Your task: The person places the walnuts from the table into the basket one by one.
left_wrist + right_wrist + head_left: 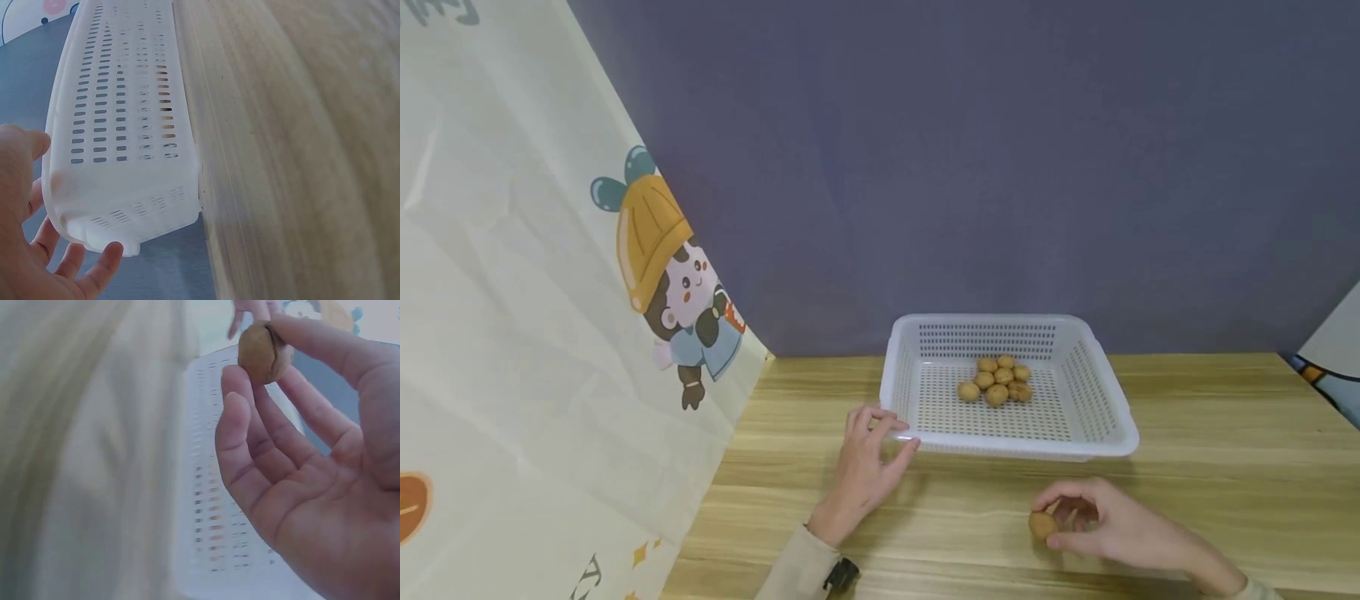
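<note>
A white plastic basket (1093, 400) with slotted walls stands on the wooden table, several brown walnuts (997, 395) clustered on its floor. At its near left corner my left hand (867, 462) grips the rim, thumb on the front side and fingers round the corner; the left wrist view shows these fingers (45, 240) against the basket's end. In front of the basket, low over the table, my right hand (1108, 525) pinches one walnut (1042, 525) between thumb and fingertips. A dark seam crosses this walnut (265, 353) in the right wrist view.
The wooden table (1225, 467) reaches back to a dark blue-grey backdrop (970, 167). A pale sheet with cartoon prints (535, 292) borders the left side. Another printed sheet (1337, 358) shows at the right edge.
</note>
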`<state>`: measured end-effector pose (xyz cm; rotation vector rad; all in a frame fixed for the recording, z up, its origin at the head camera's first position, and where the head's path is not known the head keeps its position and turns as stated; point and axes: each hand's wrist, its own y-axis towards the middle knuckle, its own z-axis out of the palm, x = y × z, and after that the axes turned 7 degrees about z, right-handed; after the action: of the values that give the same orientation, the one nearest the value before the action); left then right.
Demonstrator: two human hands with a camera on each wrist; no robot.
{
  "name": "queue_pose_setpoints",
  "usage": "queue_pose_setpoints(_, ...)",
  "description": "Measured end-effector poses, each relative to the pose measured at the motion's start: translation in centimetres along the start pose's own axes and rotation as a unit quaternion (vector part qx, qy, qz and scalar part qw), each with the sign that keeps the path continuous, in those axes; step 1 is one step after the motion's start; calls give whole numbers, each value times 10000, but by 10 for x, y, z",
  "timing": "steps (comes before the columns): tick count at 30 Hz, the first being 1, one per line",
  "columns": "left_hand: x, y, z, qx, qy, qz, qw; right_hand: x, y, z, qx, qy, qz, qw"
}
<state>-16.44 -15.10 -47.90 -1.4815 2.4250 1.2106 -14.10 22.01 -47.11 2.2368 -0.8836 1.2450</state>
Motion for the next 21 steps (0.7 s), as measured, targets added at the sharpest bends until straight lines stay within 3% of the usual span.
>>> queue_pose_setpoints(4, -1, 0, 0, 5, -1, -7, 10000, 16, 6, -6, -413, -402, -257, 9980)
queue_pose_setpoints(8, -1, 0, 0, -45, -36, 0, 10000, 31, 16, -12, -616, -451, -313, 9966)
queue_pose_setpoints(14, -1, 0, -1, -122, -79, 22, 9999, 50, 31, -21, -912, -401, -5, 9950)
queue_pose_setpoints(21, 0, -1, -1, -44, -91, -10, 9999, 65, 47, -40, -883, -23, 586, 9944)
